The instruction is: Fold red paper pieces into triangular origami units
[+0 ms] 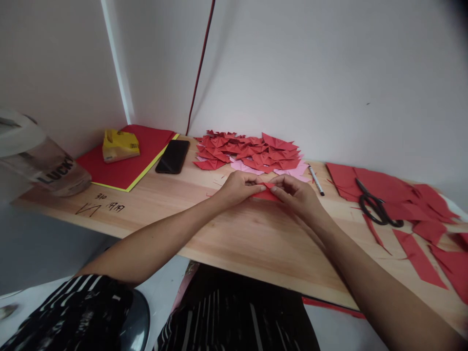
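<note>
The fingers of the left grip (239, 186) and right grip (298, 192) cover both ends of the small red paper (268, 194), so I can't make out its folds. Pink sheets (245, 166) lie mostly buried under the red folded pieces (252, 150). The lettered bottle (60, 168) runs out of my sight at left, the red scraps (451, 265) at right. Print on the yellow packet (120, 145) is too small to read.

"LUCKY" on btl (51, 161), "310" on tbl (234, 234)

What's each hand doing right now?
Left hand: closed, pinching the small red paper.
Right hand: closed, pinching the same paper's other side.
</note>
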`<state>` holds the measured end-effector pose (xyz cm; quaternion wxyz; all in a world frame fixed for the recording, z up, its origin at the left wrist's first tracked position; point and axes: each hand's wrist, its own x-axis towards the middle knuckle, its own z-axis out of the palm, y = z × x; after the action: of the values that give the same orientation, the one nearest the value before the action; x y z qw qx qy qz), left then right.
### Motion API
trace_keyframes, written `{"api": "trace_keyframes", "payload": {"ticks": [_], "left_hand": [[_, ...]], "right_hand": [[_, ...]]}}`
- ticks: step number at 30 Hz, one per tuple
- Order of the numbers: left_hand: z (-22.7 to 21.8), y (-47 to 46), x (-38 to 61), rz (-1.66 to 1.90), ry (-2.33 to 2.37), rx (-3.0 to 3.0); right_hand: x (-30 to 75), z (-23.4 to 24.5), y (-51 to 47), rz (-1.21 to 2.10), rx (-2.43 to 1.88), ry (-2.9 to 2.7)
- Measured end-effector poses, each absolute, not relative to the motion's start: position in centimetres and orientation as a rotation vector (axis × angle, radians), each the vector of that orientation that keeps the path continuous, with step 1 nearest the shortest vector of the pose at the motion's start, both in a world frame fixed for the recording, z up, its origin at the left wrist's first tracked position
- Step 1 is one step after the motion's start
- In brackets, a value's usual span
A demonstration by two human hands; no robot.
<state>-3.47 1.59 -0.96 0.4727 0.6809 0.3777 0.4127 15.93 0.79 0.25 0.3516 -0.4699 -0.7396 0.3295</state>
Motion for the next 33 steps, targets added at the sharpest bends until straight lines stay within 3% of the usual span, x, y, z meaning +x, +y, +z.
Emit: {"api": "trace_keyframes", "payload": {"ticks": [7,16,33], "left_hand": [[-0.6,1.3,-3.3,0.949,0.939,1.663],[0.1,0.5,-3.3,1.039,0.937,2.013],[-0.5,0.6,-3.3,1.233,1.105,2.011]], "right_hand": [[15.7,0.7,0.4,0.62,-1.258,-1.984],[16.1,0.5,0.8,0.724,-1.333,-1.894],[16.3,0.5,1.1,0.83,-1.252,-1.966]]}}
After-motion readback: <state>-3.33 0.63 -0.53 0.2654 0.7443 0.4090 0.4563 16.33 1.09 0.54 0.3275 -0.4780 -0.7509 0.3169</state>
